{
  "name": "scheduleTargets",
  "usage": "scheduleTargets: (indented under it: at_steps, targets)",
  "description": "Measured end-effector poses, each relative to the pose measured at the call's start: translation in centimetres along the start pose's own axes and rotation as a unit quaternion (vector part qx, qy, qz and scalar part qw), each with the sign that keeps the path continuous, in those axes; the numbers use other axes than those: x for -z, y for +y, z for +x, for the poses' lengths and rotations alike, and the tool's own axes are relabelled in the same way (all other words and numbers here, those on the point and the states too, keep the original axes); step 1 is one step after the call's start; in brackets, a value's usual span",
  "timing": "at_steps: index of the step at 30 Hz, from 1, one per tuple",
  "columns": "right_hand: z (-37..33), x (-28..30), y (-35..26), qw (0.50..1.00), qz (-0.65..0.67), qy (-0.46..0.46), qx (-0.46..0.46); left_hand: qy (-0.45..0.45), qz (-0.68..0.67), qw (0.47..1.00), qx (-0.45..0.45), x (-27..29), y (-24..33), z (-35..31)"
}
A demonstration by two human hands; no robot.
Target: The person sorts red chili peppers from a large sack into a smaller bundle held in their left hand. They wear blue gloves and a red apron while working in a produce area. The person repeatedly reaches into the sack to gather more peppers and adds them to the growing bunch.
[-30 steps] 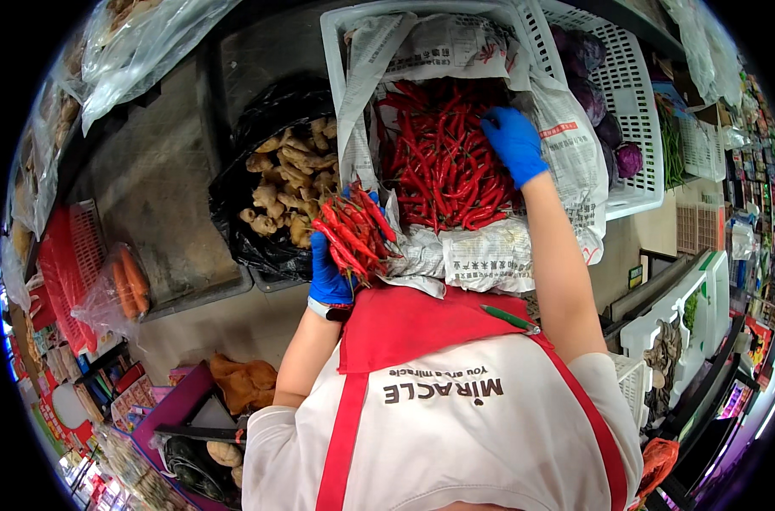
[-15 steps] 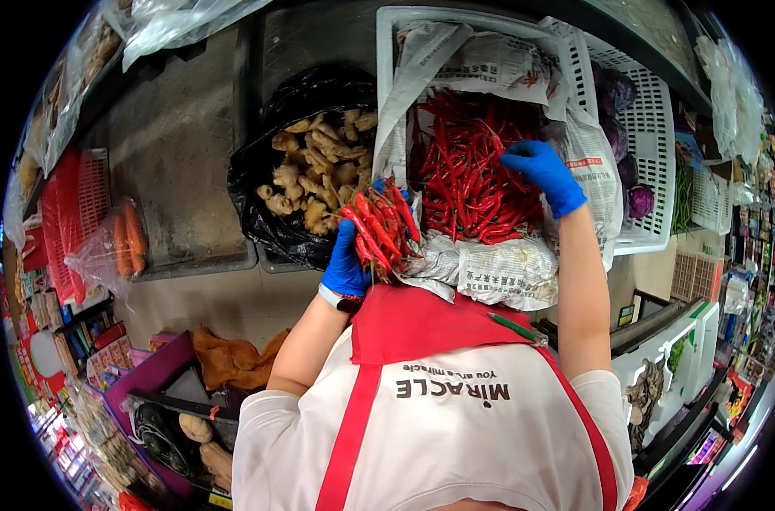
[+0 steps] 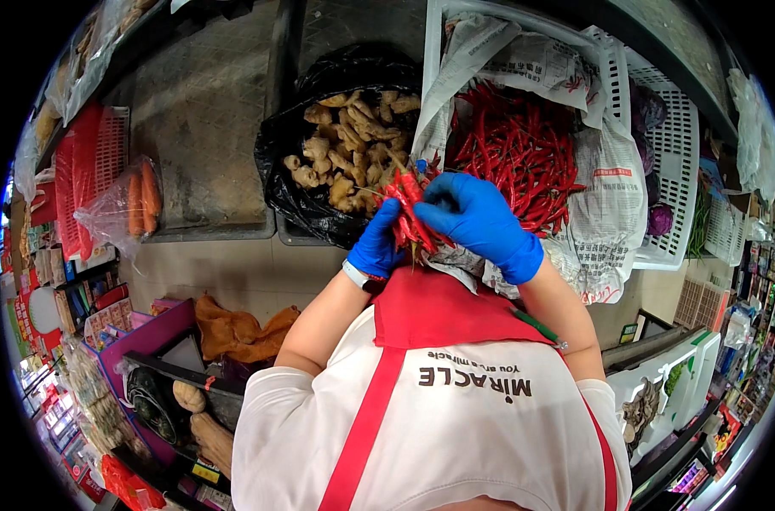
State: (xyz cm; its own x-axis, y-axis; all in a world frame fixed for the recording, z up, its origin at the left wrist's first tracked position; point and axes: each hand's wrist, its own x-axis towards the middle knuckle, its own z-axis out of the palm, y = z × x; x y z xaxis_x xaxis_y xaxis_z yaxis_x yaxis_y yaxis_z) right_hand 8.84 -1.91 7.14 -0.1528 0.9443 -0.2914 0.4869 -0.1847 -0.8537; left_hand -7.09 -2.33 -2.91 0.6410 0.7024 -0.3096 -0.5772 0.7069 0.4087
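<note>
The person's gloved left hand (image 3: 376,244) is wrapped around a bunch of red chilies (image 3: 410,215), held in front of the red apron (image 3: 456,317). The right hand (image 3: 483,223) meets the bunch from the other side — whether its fingers pinch a chili cannot be told. Beyond lies a chili heap (image 3: 524,157) on newspaper (image 3: 611,209) in a white crate (image 3: 432,55), with ginger (image 3: 341,149) to its left.

"What holds the goods before you?"
"Your dark trays (image 3: 204,119); a black bag (image 3: 277,166) of ginger (image 3: 349,145) lies on one. To its right, your white crate (image 3: 433,60) carries a newspaper lining (image 3: 611,183), with red chillies (image 3: 519,153) on it."
"And below?"
"Pale tiled floor (image 3: 192,271), showing between you and the trays."
</note>
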Motion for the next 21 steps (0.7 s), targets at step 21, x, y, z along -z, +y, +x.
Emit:
scheduleTargets:
  at_steps: [21]
  targets:
    - [-2.6,-0.1,1.5,0.988,-0.063,0.101,0.102,0.007,0.025,1.0,-0.004,2.0,-0.4,0.2]
